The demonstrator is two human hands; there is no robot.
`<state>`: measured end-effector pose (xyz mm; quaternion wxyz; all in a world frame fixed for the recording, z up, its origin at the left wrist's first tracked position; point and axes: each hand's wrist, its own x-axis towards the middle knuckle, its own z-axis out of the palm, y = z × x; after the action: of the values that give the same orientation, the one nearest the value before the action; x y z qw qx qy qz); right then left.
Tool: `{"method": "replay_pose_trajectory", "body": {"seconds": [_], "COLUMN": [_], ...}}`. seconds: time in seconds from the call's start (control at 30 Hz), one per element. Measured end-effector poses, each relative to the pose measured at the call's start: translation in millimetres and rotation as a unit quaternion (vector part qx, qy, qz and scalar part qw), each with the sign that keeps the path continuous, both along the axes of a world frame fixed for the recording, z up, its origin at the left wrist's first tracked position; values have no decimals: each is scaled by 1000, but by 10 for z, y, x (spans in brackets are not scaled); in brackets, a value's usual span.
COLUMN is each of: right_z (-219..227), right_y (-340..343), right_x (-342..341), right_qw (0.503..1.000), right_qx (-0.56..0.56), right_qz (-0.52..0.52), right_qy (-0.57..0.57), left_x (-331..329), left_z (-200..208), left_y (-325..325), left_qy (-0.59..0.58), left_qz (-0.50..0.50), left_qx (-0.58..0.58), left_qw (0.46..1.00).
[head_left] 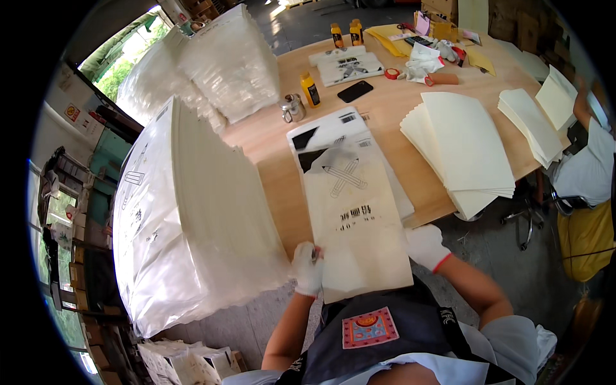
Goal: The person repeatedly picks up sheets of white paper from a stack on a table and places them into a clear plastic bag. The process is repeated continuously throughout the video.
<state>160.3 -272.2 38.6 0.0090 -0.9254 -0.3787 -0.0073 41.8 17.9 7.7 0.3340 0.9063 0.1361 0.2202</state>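
A clear plastic bag printed with crossed pencils, with cream paper sheets (366,256) in it, lies before me, its near end jutting past the table edge toward my apron. My left hand (308,269), in a white glove, has its fingers curled on the bag's left edge. At the right edge is my right hand (428,248), gloved in white with a red cuff; its fingertips are hidden by the bag. More flat printed bags (333,125) lie beneath, reaching toward the table's middle.
Tall stacks of packed bags (205,237) rise on the left, with wrapped bundles (234,64) behind. Fanned cream sheets (459,141) lie on the right. A phone (355,92), a yellow bottle (310,90) and a metal pot (293,108) stand farther back. Another person (587,160) sits at right.
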Motion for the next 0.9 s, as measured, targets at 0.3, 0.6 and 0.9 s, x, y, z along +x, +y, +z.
{"method": "replay_pose_trajectory", "body": {"seconds": [0.3, 0.6, 0.9], "right_z": [427, -758, -1233], "right_y": [-371, -357, 600], "right_x": [-910, -115, -172], "right_qw": [923, 692, 568], "right_qx": [-195, 313, 535], "right_qz": [-5, -260, -302], "right_qy": [331, 596, 548], "left_x": [-1077, -635, -886], "left_z": [168, 8, -70], "left_y": [-334, -210, 273], "left_qy": [99, -18, 10], "left_qz": [-30, 46, 154], "left_qx": [-108, -67, -35], "left_qw": [989, 997, 987]}}
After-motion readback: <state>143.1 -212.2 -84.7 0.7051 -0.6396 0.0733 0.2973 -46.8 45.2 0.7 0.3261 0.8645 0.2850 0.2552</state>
